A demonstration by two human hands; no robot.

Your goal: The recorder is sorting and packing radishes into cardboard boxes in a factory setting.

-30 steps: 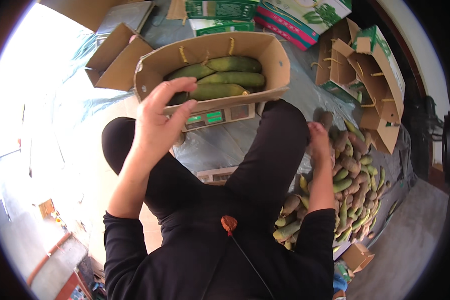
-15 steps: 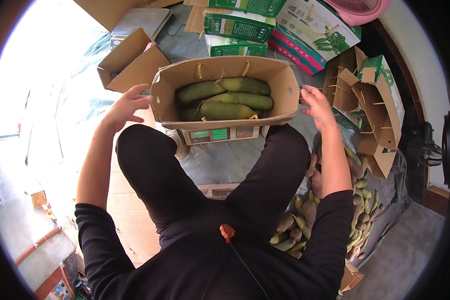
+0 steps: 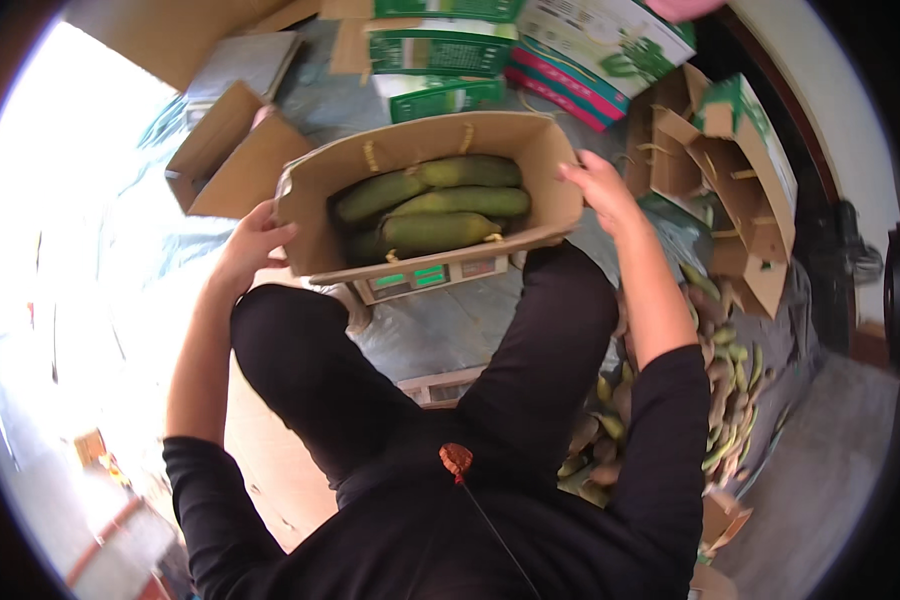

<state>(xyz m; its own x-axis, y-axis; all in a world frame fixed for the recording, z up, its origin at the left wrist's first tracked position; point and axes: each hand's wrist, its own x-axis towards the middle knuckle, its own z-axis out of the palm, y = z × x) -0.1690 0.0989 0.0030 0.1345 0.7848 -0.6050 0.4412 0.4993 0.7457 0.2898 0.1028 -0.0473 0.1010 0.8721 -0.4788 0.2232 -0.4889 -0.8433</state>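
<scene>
A brown cardboard box (image 3: 542, 150) sits on a weighing scale (image 3: 430, 279) in front of my knees. Several long green fruits (image 3: 432, 208) lie inside it. My left hand (image 3: 253, 241) grips the box's left wall near its front corner. My right hand (image 3: 598, 187) holds the box's right wall. Both of my arms wear black sleeves pushed up to the elbow.
A pile of green and brown fruits (image 3: 720, 400) lies on the floor at my right. Open empty cartons (image 3: 228, 150) stand at the left, more cartons (image 3: 740, 190) at the right. Printed green and white boxes (image 3: 450, 60) are stacked behind. Grey sheeting (image 3: 470, 330) covers the floor.
My right hand rose from the fruit pile to the box's right wall. My left hand shifted from the box's front to its left wall. The view tilted slightly.
</scene>
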